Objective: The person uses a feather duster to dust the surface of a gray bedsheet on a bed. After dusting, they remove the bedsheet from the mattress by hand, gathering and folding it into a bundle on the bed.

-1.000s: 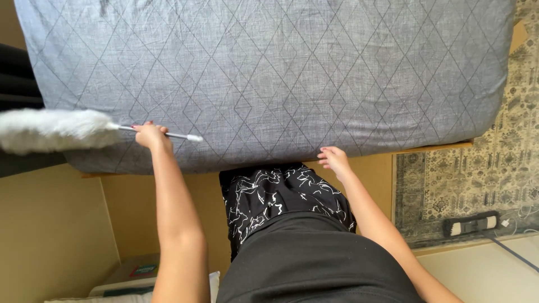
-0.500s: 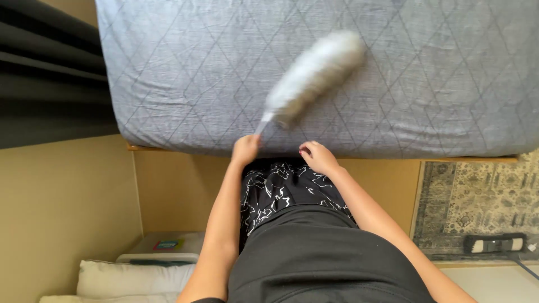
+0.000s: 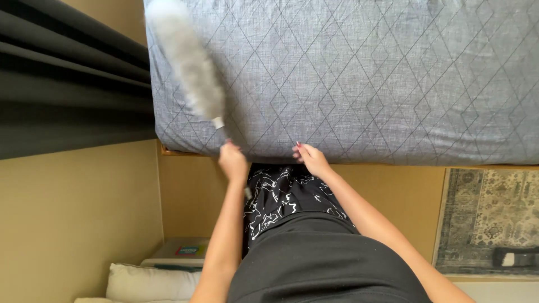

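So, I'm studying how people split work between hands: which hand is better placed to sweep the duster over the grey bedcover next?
Probably the left. The left hand already grips the duster, whose fluffy head lies over the bedcover. The right hand only rests on the bedcover's near edge, holding nothing.

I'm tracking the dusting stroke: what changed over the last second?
The left hand swung the feather duster from off the mattress's left edge, across its middle, back toward the left corner. The grip stayed shut. The right hand stayed resting on the grey mattress edge.
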